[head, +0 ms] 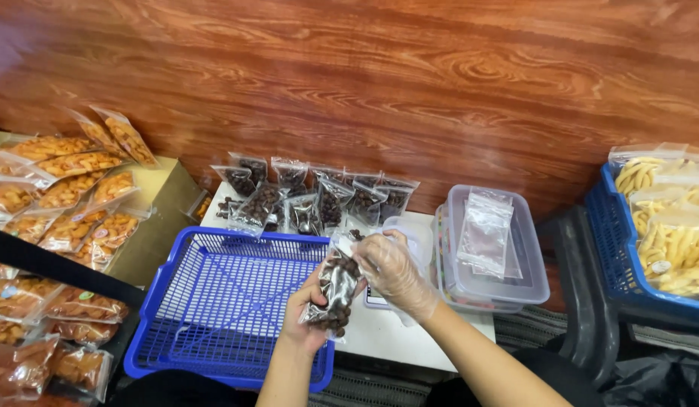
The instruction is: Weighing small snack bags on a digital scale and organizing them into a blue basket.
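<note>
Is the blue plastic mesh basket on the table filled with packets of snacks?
No, the blue plastic mesh basket shows only its bare grid floor, while the small clear packets of dark snacks lie behind it.

Light: warm, fairly bright, falling from above.
Glare: sheen on the wood-grain wall [409, 68] and clear snack bags [312, 200].
Shadow: dark lower right of the frame.
Blur: soft purple smear upper left; edges slightly bowed.

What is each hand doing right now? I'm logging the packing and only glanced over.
Left hand: closed on the small clear bag of dark snacks, bottom end.
Right hand, gloved: gripping the bag's top.
</note>
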